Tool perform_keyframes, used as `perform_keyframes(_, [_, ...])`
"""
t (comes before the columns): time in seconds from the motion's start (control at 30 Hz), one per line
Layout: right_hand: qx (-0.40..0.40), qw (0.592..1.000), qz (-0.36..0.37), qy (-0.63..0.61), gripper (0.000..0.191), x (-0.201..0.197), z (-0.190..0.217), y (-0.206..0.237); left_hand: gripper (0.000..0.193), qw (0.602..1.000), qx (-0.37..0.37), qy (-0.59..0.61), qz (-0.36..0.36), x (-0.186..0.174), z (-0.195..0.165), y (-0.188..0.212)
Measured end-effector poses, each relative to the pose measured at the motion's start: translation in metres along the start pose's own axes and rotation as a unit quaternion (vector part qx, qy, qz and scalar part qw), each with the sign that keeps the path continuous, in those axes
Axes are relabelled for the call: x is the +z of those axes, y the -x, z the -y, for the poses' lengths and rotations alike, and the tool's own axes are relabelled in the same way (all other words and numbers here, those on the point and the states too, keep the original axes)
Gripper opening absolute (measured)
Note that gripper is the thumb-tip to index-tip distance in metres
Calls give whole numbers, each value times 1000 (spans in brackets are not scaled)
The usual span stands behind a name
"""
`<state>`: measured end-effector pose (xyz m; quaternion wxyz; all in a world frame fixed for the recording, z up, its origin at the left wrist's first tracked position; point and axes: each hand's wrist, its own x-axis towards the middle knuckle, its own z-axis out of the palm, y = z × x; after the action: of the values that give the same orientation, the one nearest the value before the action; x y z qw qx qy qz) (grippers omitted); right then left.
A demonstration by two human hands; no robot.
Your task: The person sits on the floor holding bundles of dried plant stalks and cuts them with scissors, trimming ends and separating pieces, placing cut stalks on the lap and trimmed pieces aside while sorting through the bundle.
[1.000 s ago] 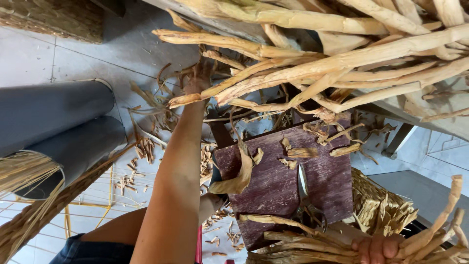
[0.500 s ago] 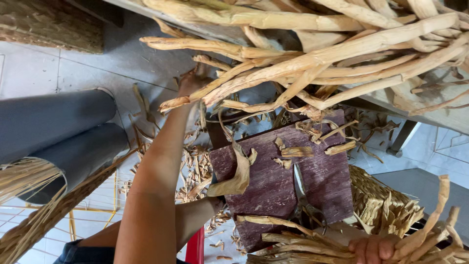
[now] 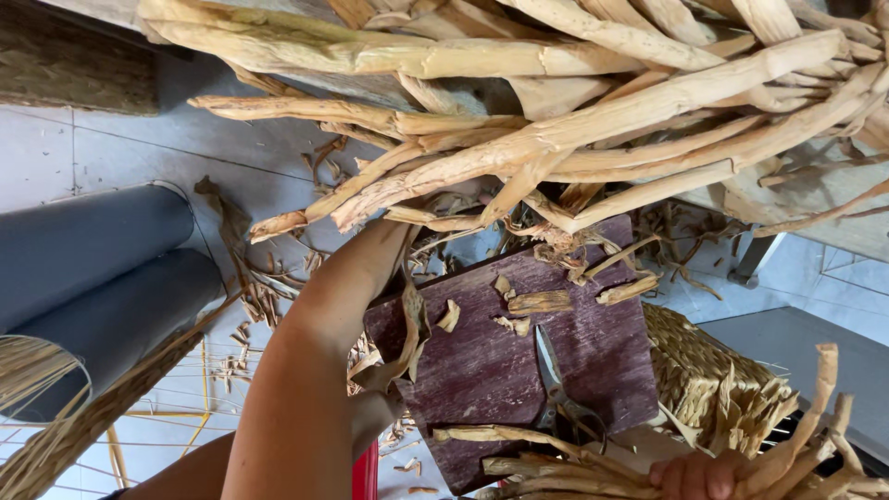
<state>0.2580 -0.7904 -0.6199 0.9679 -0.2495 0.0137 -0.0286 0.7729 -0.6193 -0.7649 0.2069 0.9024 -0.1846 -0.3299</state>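
A big pile of pale dried stalks [image 3: 593, 120] fills the top of the view. My left hand [image 3: 378, 252] reaches up into its lower edge, and the fingers are hidden behind the stalks, so their grip does not show. At the bottom right, my right hand [image 3: 704, 476] is closed around a bundle of the same dried stalks [image 3: 787, 444]. Between the hands lies a dark purple wooden board [image 3: 491, 370] strewn with stalk scraps. A pair of scissors [image 3: 554, 380] rests on it, untouched.
A woven straw basket [image 3: 704, 375] sits right of the board. Two grey cylinders [image 3: 102, 268] lie at the left beside a woven rim [image 3: 102, 407]. Stalk trimmings [image 3: 259, 296] litter the tiled floor. A red object [image 3: 365, 474] shows beside my left arm.
My left arm has pushed further under the stalk pile, and its hand, visible before, is now covered. My right hand has kept its hold on the bundle.
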Motion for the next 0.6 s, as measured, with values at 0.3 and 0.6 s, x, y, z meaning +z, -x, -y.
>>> perform_keyframes(0.3, [-12,970,-179,165,25,54,-17,63,27,994,-65,82,3,15,31,39])
perform_keyframes(0.6, [-107,897,-339,264,27,163,-37,34,23,902,-153,389,-110,-124,103,183])
